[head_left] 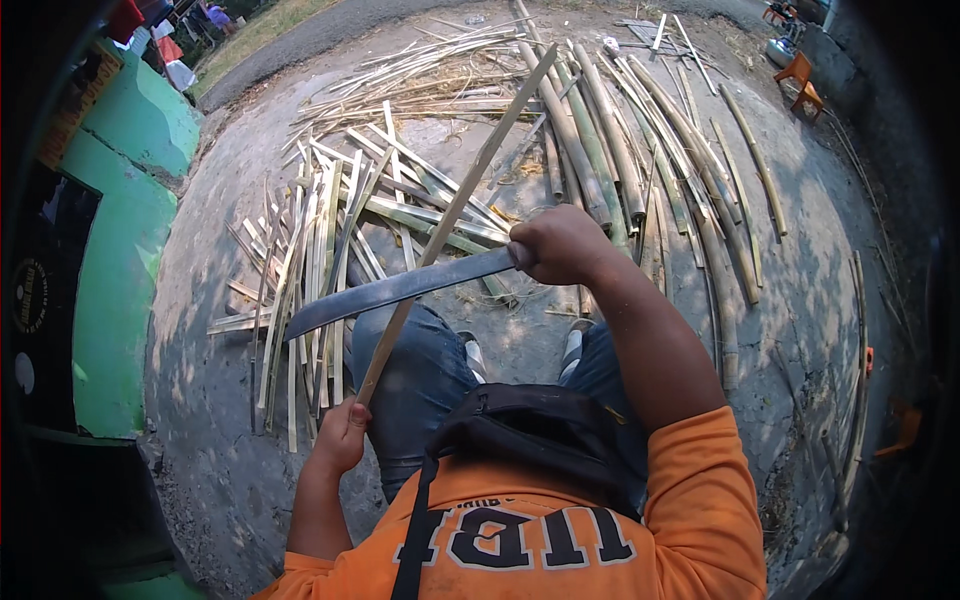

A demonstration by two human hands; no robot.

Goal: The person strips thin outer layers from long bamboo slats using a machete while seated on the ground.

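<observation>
My left hand (343, 436) is closed round the lower end of a long bamboo strip (462, 193), which slants up and away to the right. In my right hand (563, 246) is the handle of a machete (400, 287), its long, dark blade pointing left. The blade crosses the strip above my left knee; whether it touches the strip I cannot tell. My right fingers wrap the handle and hide most of it. Beyond my knees lies a heap of split bamboo strips (325, 250).
Whole bamboo poles (575, 140) lie ahead, slightly right, with thinner pieces (755, 160) beside them. More pale strips (400, 75) are piled farther off. A green wall (120, 250) stands at the left. An orange chair (797, 75) is at the far right. A black bag (540, 430) rests on my lap.
</observation>
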